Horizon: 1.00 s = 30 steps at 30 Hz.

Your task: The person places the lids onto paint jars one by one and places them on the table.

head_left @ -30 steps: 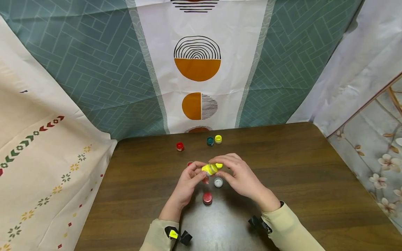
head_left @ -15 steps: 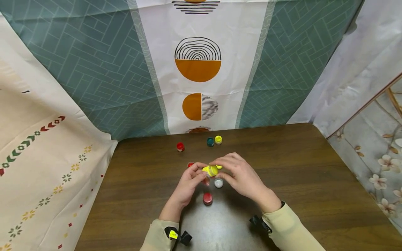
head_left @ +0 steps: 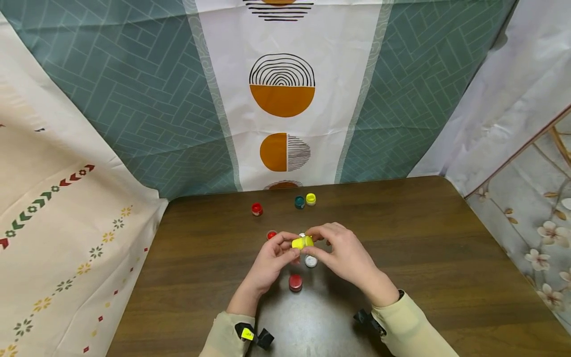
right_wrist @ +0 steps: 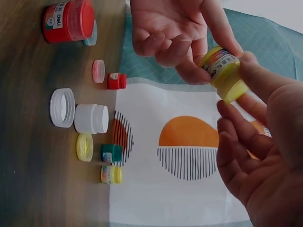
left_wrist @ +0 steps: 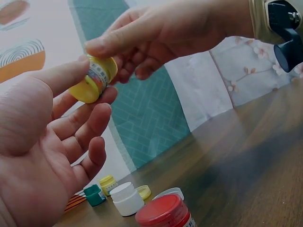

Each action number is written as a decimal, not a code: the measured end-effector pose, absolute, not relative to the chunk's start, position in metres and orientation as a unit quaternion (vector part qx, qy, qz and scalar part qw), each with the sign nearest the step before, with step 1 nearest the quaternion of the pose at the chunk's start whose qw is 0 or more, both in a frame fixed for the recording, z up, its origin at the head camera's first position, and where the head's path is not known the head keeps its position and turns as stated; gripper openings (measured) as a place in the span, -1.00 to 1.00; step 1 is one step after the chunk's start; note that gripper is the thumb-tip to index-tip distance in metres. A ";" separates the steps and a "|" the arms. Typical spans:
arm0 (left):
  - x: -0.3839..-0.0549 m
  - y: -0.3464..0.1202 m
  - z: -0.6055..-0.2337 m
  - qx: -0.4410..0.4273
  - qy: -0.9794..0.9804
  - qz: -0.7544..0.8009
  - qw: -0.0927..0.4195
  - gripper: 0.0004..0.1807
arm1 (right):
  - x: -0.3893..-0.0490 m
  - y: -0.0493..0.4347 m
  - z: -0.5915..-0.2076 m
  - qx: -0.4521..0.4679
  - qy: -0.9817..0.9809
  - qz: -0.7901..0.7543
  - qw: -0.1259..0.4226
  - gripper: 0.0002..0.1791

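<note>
A small yellow paint jar (head_left: pixel 303 242) with a printed label is held up over the table, lying on its side between both hands. My left hand (head_left: pixel 266 265) pinches one end of it with thumb and forefinger, the other fingers loosely bent, as the left wrist view shows. From the right, my right hand (head_left: pixel 341 253) pinches the other end between thumb and fingers. In the right wrist view the jar (right_wrist: pixel 221 71) shows its label toward the left hand and a paler yellow end toward the right hand. Below the hands lie a white lid (head_left: pixel 311 261) and a red paint jar (head_left: pixel 295 282).
Behind the hands stand a white jar (right_wrist: pixel 90 118), a green jar (head_left: pixel 300 202), another yellow jar (head_left: pixel 311 199) and a small red jar (head_left: pixel 257 208). A yellow lid (right_wrist: pixel 84 147), a red lid (right_wrist: pixel 98 71) and a teal lid (right_wrist: pixel 91 34) lie loose on the brown table (head_left: pixel 192 287).
The yellow jar has turned from tilted to nearly level and shifted slightly right. The right hand's fingers have closed in on its end, and the left hand has moved a little right.
</note>
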<state>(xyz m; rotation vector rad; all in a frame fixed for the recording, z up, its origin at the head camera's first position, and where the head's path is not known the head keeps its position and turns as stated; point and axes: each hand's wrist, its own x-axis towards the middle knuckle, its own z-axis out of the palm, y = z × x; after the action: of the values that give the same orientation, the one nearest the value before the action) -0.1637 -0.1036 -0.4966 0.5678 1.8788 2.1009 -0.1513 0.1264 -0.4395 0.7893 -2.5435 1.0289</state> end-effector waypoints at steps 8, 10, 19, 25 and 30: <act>-0.165 -0.105 -0.499 0.201 0.642 0.727 0.135 -0.64 | -0.154 0.129 -0.443 0.366 -0.844 0.346 0.183 -0.58; -0.165 -0.105 -0.500 0.210 0.643 0.724 0.137 -0.65 | -0.155 0.129 -0.443 0.384 -0.835 0.348 0.184 -0.55; -0.164 -0.105 -0.500 0.210 0.642 0.725 0.133 -0.66 | -0.152 0.127 -0.441 0.299 -0.863 0.380 0.143 -0.45; -0.165 -0.103 -0.501 0.203 0.643 0.728 0.121 -0.66 | -0.153 0.127 -0.440 0.269 -0.872 0.389 0.124 -0.61; -0.166 -0.103 -0.503 0.192 0.640 0.734 0.120 -0.66 | -0.156 0.128 -0.440 0.335 -0.852 0.376 0.140 -0.59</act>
<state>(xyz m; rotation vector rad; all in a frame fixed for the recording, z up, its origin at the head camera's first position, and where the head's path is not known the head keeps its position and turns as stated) -0.1660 -0.1030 -0.5026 0.5612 1.8713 2.1438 -0.1557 0.1284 -0.4403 0.9670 -2.4628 1.0871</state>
